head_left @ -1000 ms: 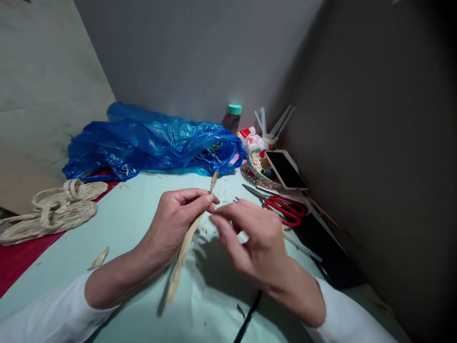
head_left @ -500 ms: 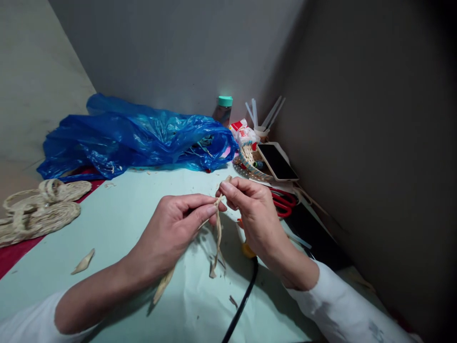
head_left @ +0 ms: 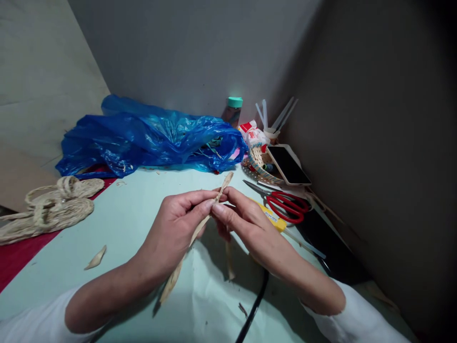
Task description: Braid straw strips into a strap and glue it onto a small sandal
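Note:
A tan plant-fibre strip (head_left: pixel 225 181), partly twisted, runs between my two hands, its upper end sticking up past the fingertips. My left hand (head_left: pixel 178 221) pinches it between thumb and forefinger; a long flat tail (head_left: pixel 172 281) slants out below that hand. My right hand (head_left: pixel 246 214) is closed on the same strip, thumb tip beside the left thumb. Another strand end (head_left: pixel 229 262) hangs beneath my right hand. The right hand's lower fingers are in shadow, partly hidden.
Red-handled scissors (head_left: pixel 287 206) and a yellow tool (head_left: pixel 273 219) lie right of my right hand. Behind are a blue plastic bag (head_left: pixel 143 138), a basket (head_left: pixel 260 164), a phone (head_left: pixel 288 165) and a bottle (head_left: pixel 233 112). Woven sandals (head_left: pixel 64 214) lie left; a black cable (head_left: pixel 253 309) runs in front.
My right hand has moved down and closer to my left thumb, uncovering the strip's upper end, the scissors and the yellow tool. The whole view has shifted slightly.

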Motion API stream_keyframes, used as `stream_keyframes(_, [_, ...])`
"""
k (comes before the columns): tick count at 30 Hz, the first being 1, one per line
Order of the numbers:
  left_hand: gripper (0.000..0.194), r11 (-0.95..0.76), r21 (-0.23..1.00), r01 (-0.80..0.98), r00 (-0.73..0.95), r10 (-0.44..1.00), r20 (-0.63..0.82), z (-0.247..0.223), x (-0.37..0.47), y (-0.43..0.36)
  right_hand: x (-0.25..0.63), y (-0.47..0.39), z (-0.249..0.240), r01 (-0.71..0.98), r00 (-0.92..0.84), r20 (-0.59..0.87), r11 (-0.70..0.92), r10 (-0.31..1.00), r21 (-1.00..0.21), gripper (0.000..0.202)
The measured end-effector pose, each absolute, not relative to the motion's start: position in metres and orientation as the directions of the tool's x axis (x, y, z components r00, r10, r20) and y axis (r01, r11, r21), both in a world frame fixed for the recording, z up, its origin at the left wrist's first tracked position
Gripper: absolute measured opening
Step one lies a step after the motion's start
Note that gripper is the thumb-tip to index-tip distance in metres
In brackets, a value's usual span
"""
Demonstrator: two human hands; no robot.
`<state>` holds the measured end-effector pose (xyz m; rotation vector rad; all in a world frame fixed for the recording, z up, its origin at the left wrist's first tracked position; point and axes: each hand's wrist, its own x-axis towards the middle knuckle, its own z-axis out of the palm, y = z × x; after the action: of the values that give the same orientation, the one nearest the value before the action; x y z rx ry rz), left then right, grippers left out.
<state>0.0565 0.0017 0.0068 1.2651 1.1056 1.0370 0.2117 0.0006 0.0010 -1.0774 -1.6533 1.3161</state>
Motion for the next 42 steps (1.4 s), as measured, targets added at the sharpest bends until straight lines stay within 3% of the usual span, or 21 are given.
stream_keyframes(6, [0.022,-0.044,0.998,0.039,0.195,0.98,0.035,0.005,0.057,0.0,0.21,0.004,-0.004,0.151,-0.256,0.107,0.149,0.961,-0.977,0.016])
stream_keyframes(10, [0.016,-0.228,0.937,0.264,0.197,0.964,0.179,0.004,0.055,0.002,0.21,0.005,-0.007,0.113,-0.179,0.146,0.167,0.973,-0.979,0.019])
stream_keyframes(14, [0.011,-0.515,0.624,0.587,0.199,0.84,0.505,0.005,0.051,0.005,0.211,0.005,-0.007,0.092,-0.1,0.161,0.17,0.982,-0.981,0.023])
stream_keyframes(17, [0.011,-0.637,0.419,0.647,0.252,0.697,0.671,0.005,0.05,0.002,0.21,0.004,-0.007,0.059,-0.06,0.168,0.172,0.984,-0.983,0.02])
stream_keyframes(20, [0.012,-0.697,0.238,0.677,0.341,0.583,0.738,0.001,0.053,-0.002,0.208,0.004,-0.007,0.017,-0.037,0.174,0.175,0.984,-0.984,0.02])
stream_keyframes(24, [0.015,-0.7,-0.09,0.708,0.509,0.418,0.752,-0.011,0.058,-0.004,0.208,0.008,-0.01,-0.037,-0.033,0.169,0.168,0.985,-0.985,0.02])
stream_keyframes(28, [0.019,-0.711,-0.219,0.668,0.596,0.334,0.73,-0.02,0.06,-0.002,0.21,0.016,-0.015,-0.06,0.008,0.151,0.152,0.988,-0.987,0.02])
stream_keyframes(30, [0.021,-0.744,-0.175,0.645,0.595,0.345,0.726,-0.019,0.059,-0.002,0.21,0.018,-0.018,-0.061,0.017,0.141,0.142,0.99,-0.988,0.02])
stream_keyframes(32, [0.017,-0.764,-0.05,0.643,0.525,0.392,0.756,-0.013,0.056,-0.001,0.21,0.018,-0.018,-0.056,-0.009,0.144,0.144,0.989,-0.988,0.021])
stream_keyframes(35, [0.013,-0.702,0.321,0.636,0.296,0.606,0.739,-0.004,0.054,0.004,0.21,0.014,-0.016,-0.051,-0.091,0.155,0.151,0.984,-0.987,0.019])
stream_keyframes(37, [0.014,-0.56,0.665,0.494,0.236,0.822,0.518,-0.002,0.053,0.01,0.209,0.011,-0.014,-0.048,-0.138,0.168,0.163,0.976,-0.985,0.017])
stream_keyframes(39, [0.015,-0.296,0.918,0.264,0.323,0.924,0.205,-0.003,0.054,0.014,0.209,0.009,-0.014,-0.019,-0.172,0.191,0.19,0.967,-0.982,0.014])
stream_keyframes(42, [0.014,-0.011,1.0,0.028,0.397,0.918,-0.001,-0.006,0.057,0.016,0.21,0.007,-0.016,0.076,-0.208,0.206,0.226,0.956,-0.971,0.009])
